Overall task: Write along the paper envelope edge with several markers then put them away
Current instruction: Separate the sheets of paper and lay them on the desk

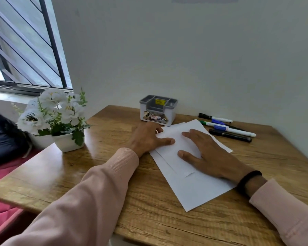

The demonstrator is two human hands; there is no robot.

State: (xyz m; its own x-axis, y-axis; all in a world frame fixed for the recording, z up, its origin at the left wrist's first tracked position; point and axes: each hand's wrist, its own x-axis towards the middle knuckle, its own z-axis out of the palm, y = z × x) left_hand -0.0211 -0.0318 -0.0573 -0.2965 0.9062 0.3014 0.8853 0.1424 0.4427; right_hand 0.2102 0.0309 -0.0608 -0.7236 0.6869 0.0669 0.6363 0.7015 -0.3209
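Nearest lay the pink sleeves; beyond them the left hand (148, 137) and right hand (208, 155) pressed flat, fingers straight, on the white paper envelope (190, 189) lying mid-bench (149, 219). It looked thin, light and prone to sliding on the wood grain, best pinned by a palm. The markers (229, 130), smooth capped cylinders, lay far right, beside the grey plastic organizer (158, 110).

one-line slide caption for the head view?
Both hands, left and right, flatten a paper envelope; markers lie untouched beside it.
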